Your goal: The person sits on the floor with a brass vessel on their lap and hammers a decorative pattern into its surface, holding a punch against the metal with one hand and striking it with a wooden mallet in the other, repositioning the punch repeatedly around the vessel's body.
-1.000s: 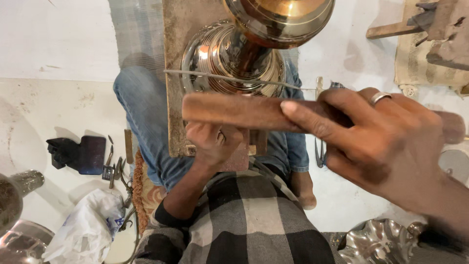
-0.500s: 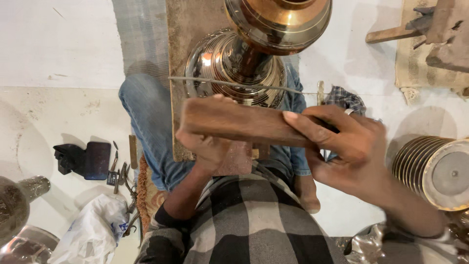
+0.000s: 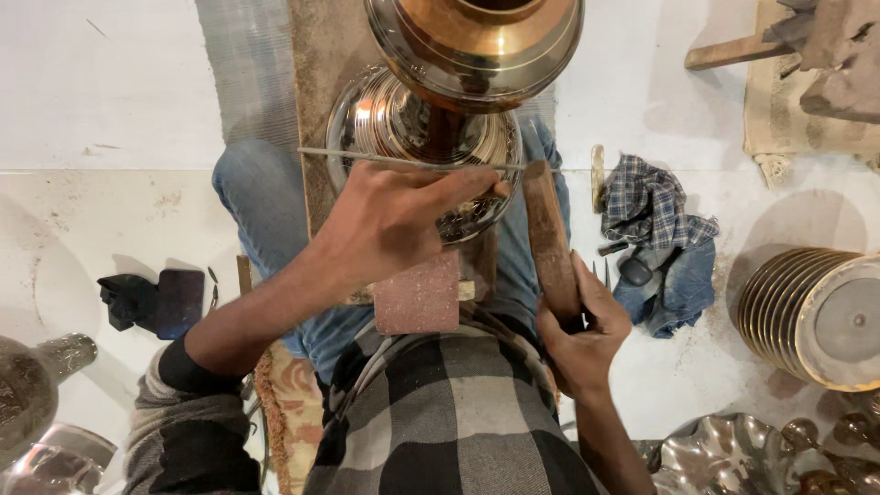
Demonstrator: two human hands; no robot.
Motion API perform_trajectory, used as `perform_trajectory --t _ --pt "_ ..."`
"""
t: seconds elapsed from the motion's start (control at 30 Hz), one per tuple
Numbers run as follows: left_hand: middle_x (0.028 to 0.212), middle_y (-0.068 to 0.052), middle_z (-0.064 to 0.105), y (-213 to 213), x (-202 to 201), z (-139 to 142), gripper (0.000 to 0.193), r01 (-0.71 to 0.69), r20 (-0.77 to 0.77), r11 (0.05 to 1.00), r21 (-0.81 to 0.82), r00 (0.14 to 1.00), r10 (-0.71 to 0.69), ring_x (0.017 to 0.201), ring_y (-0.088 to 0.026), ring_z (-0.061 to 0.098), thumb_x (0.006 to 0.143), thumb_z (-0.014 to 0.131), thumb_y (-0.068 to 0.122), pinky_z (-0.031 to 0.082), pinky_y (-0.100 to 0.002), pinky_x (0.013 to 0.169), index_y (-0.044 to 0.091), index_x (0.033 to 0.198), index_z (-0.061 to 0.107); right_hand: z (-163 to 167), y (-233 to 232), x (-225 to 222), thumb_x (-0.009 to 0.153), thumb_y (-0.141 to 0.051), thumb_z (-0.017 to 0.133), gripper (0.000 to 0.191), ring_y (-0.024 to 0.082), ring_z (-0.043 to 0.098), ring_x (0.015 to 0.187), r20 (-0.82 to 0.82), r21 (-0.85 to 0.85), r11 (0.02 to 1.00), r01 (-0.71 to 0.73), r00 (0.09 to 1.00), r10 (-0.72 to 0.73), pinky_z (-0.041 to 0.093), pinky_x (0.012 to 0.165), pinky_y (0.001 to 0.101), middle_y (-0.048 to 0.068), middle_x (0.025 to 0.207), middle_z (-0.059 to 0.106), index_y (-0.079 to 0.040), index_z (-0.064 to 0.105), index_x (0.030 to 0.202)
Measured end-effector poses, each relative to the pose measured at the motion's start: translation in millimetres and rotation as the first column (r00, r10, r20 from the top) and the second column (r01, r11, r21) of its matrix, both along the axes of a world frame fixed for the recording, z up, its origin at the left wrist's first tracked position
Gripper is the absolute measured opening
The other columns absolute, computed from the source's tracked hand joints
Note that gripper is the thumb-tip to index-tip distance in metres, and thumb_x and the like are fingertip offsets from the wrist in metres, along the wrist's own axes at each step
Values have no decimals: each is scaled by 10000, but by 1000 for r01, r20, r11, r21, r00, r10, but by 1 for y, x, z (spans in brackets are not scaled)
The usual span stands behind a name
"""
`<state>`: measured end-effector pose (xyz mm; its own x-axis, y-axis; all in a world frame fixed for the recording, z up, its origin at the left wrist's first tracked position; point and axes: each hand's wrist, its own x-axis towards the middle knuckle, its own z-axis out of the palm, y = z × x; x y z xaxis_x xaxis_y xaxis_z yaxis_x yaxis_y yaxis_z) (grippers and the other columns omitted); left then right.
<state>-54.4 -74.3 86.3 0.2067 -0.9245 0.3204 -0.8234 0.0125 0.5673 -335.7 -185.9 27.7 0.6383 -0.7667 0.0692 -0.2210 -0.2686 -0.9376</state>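
Two hands work: left hand pinches a thin metal rod against the engraved brass vessel; right hand clasps a brown wooden mallet; steady rod, light square strikes seem best.

The pale floor carries everything. Just right of the right hand lies a crumpled checked cloth over a scrap of denim. Farther right rests a ribbed brass vessel. Well left of the left hand sits a dark blue block.
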Motion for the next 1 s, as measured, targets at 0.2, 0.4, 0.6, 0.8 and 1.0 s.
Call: perform_trajectory --t 0.2,0.4,0.6,0.8,1.0 --pt "1026 -128 789 -7 0 9 703 29 77 997 65 996 -34 731 -212 760 764 555 -159 607 -289 509 173 1381 619 28 -32 5 814 57 706 575 154 718 900 92 -161 985 -56 993 71 584 809 250 141 1124 721 62 623 1383" --pt "1122 -173 782 3 -11 -4 563 -116 -40 980 -164 993 111 824 -243 785 794 590 -80 650 -320 625 50 1341 614 83 -57 29 802 85 696 504 155 675 787 -53 -336 925 -178 984 170 550 698 279 150 987 703 41 683 1303" --pt "1009 -134 772 13 -42 -44 401 -447 -109 861 -244 894 434 841 -210 787 884 665 8 671 -325 667 7 1284 650 143 -80 57 758 27 720 603 201 653 727 -282 -505 724 -471 882 377 513 590 329 167 1030 692 -52 621 1348" --pt "698 -64 731 10 -64 -63 299 -682 -250 705 -195 730 637 462 -126 615 816 596 -42 522 -282 428 -6 1080 732 174 -93 95 770 -38 716 670 149 608 646 -461 -595 468 -654 754 468 506 529 281 114 1061 710 -198 605 1411" --pt "871 -38 771 9 -71 -55 385 -668 -217 697 -261 744 632 664 -109 716 886 616 -48 574 -263 569 59 1255 645 188 -88 120 773 -67 765 667 134 533 526 -629 -681 185 -709 695 348 410 419 280 50 992 735 -256 673 1405"
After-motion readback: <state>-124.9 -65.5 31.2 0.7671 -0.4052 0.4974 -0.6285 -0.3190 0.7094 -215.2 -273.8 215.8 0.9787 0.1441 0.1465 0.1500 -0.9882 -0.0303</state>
